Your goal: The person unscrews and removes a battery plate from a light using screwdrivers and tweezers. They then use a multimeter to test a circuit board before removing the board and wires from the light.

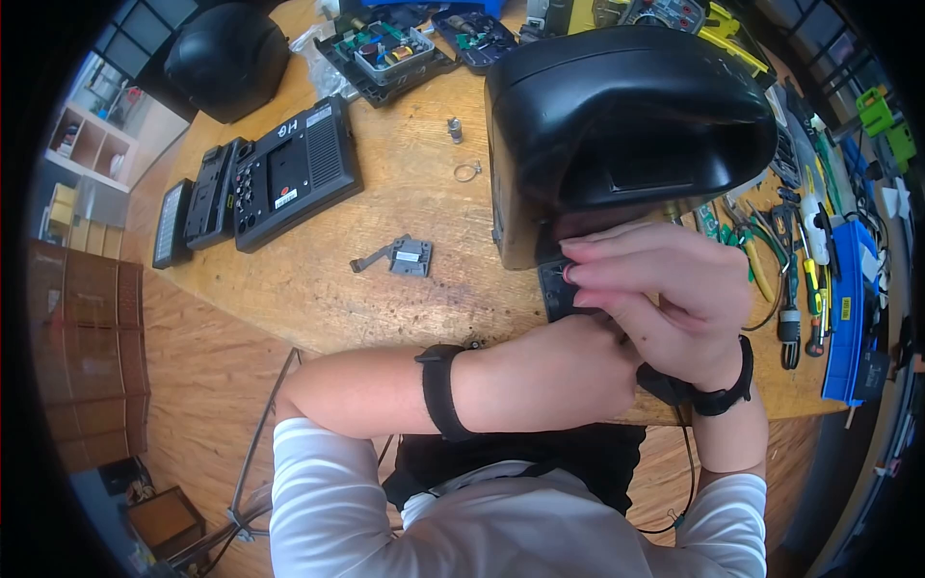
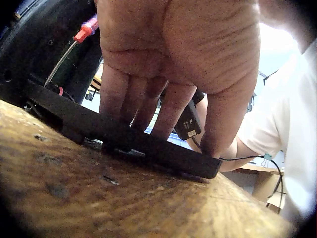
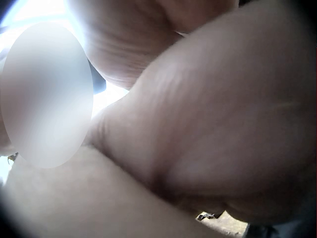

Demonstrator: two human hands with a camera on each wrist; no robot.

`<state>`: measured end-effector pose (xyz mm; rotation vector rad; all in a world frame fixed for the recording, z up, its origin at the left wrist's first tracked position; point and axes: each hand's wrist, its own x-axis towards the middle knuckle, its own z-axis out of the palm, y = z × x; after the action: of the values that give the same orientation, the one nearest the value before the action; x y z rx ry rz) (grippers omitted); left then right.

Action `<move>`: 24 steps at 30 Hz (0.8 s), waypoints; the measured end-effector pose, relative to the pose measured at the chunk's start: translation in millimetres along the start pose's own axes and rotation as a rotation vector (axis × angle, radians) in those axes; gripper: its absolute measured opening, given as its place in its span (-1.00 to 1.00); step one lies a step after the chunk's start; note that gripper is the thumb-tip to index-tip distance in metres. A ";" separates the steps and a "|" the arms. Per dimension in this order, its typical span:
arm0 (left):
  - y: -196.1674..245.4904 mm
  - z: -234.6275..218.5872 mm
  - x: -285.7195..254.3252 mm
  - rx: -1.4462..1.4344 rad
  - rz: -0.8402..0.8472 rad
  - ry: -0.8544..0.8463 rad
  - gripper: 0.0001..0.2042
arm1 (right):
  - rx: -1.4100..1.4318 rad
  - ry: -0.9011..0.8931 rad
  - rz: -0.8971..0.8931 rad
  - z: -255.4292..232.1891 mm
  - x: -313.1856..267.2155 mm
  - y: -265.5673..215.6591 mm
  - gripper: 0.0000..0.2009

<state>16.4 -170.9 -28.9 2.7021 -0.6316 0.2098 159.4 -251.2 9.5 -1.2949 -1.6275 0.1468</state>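
In the left wrist view, my left hand (image 2: 178, 54) rests straight, spread fingers on a flat black part (image 2: 124, 139) lying on the wooden bench. A screwdriver (image 2: 85, 30) with a red and purple handle stands tilted, its shaft running down to the far end of that part. My right hand (image 1: 674, 289) pinches the screwdriver's handle between thumb and fingers, above the part (image 1: 557, 291) and beside a large black housing (image 1: 626, 116). My left hand (image 1: 602, 371) is mostly covered by the right in the head view. Blurred skin fills the right wrist view.
Left of the hands on the bench (image 1: 462, 279) lie a small grey module (image 1: 411, 257), a ring clamp (image 1: 467, 172) and a black panel unit (image 1: 299, 173). Open electronics (image 1: 385, 53) sit at the back. Pliers (image 1: 761, 275) and a blue tray (image 1: 848, 299) are at right.
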 end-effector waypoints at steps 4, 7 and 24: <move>-0.3 2.7 1.3 -0.016 -0.017 0.029 -0.84 | 0.174 -0.075 0.091 -3.7 -0.1 8.0 -0.85; 1.8 0.6 1.5 0.063 -0.014 0.077 -0.84 | 0.355 -0.083 0.125 -3.9 -2.3 16.3 -0.81; 2.8 -0.8 1.8 0.046 -0.051 0.021 -0.79 | 0.075 0.008 0.049 -4.8 -1.3 3.4 -0.85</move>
<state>16.6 -173.7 -26.9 2.7530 -0.5572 0.2425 165.1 -253.0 8.9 -1.2770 -1.5695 0.2304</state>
